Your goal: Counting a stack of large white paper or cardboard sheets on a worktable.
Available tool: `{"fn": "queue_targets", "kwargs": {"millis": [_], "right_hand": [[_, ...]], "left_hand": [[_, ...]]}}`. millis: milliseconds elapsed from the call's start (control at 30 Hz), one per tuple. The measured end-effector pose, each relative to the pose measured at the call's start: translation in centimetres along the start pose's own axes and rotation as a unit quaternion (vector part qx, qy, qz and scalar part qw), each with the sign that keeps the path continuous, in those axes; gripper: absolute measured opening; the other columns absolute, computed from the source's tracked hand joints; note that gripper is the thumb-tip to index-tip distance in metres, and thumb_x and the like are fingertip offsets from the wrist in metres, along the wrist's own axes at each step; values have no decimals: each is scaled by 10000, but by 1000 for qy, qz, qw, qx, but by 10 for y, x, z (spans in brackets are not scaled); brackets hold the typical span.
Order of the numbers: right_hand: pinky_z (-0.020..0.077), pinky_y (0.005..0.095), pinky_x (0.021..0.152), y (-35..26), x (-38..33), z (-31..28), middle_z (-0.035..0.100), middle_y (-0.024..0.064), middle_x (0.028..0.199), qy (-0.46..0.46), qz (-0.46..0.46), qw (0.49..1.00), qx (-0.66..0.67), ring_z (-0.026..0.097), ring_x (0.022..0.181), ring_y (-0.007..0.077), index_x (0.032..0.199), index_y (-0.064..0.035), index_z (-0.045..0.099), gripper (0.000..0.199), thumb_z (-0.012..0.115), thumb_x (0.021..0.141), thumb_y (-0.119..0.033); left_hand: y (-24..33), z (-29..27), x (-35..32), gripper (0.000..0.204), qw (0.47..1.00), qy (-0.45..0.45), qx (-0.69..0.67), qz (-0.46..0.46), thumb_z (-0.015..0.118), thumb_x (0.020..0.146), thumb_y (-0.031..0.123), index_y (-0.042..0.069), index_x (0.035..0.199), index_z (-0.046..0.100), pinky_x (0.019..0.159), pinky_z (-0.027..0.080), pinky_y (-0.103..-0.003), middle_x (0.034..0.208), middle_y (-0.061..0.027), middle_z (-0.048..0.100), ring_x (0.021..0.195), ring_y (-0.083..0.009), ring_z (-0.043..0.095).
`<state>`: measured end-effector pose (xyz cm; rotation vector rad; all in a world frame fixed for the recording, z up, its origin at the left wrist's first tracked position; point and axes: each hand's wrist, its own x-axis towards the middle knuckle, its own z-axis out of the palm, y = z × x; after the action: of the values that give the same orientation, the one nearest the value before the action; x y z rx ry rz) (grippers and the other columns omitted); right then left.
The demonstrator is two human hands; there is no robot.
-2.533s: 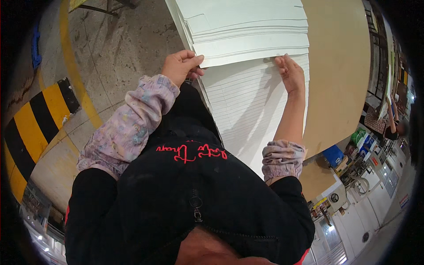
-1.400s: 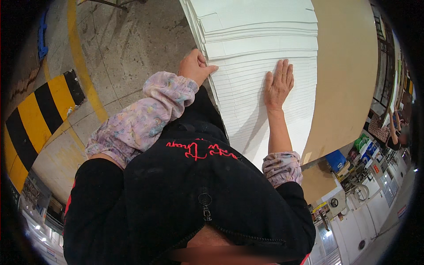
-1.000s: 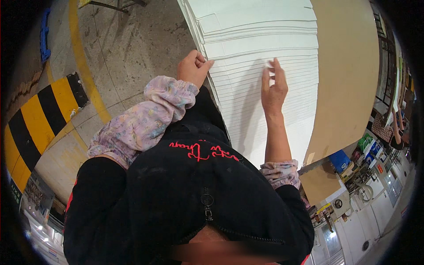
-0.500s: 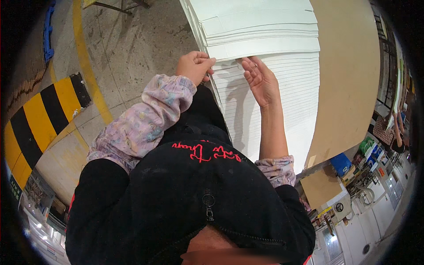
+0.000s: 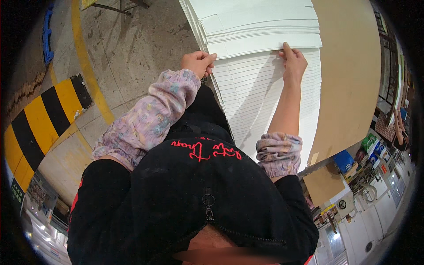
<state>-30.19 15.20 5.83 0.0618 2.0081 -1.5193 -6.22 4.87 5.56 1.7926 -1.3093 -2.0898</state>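
Note:
A stack of overlapping white card sheets fans toward me, its many near edges showing as fine lines. Over it lie several larger white die-cut sheets with slots and steps in their edges. At the near left corner of the upper sheets, my left hand pinches the edge between thumb and fingers. My right hand grips the same near edge farther right, thumb on top and fingers curled beneath. How many sheets sit between the fingers cannot be told.
A broad brown board lies right of the sheets. A yellow-and-black striped barrier and a yellow floor line are at left. Low at right stand a tan board and machinery; a co-worker's arm shows at the far right.
My right hand has moved right, from open beneath the sheet's edge to closed on it. The near edge has shifted slightly, and my left hand has risen a little at the corner.

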Motion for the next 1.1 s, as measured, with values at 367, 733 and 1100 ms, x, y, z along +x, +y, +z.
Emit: {"fn": "queue_targets", "kwargs": {"millis": [367, 733, 1100], "right_hand": [[414, 203, 423, 18, 5, 1, 565, 58, 612, 2, -67, 998, -11, 528, 492, 98, 758, 9, 507, 184, 675, 727, -57], [487, 236, 505, 5, -11, -8, 594, 99, 690, -36, -46, 989, -135, 597, 592, 151, 843, 45, 525, 226, 652, 754, -120], [214, 373, 1015, 57, -42, 4, 414, 70, 1289, 9, -475, 725, -499, 324, 1226, 236, 1225, -105, 450, 444, 525, 822, -276]], "left_hand": [[-14, 2, 2, 202, 994, -23, -39, 97, 616, 777, 163, 16, 662, 540, 400, 395, -196, 556, -23, 540, 443, -68, 495], [-21, 1, -3, 221, 958, 71, 183, 210, 650, 756, 146, 27, 660, 491, 396, 386, -206, 547, 8, 492, 446, -56, 460], [-32, 8, -3, 181, 973, 83, 87, 196, 663, 729, 59, 25, 748, 486, 417, 405, -198, 578, 16, 457, 470, -52, 444]]}}
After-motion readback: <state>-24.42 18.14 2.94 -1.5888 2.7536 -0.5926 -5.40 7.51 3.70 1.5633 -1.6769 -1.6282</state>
